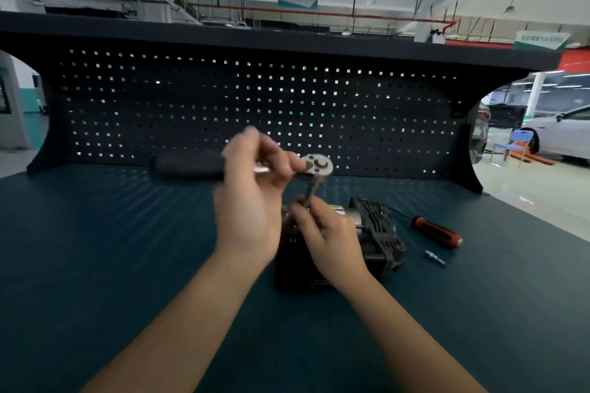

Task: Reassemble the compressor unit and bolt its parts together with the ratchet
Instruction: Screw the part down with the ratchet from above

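We see the compressor unit [380,228] sitting on the dark worktop [127,249], a little right of the middle and well in from the back edge. Both arms reach over it. Our left grip [252,191] is curled round the shank of the ratchet [316,165], close behind its round head. The black handle sticks out to the left, above the worktop. This grip is blurred, so we cannot tell how each finger lies.

A metal extension [310,191] drops from the ratchet head to the top of the unit. Our right grip [329,233] pinches its lower end with curled fingertips, directly over the near left part of the unit and hiding that part. The unit lies under and just beyond the right grip, and below and to the right of the left one.

Nearer the right edge lie a red and black screwdriver [437,232] and, just in front of it, a small metal bit [435,257].
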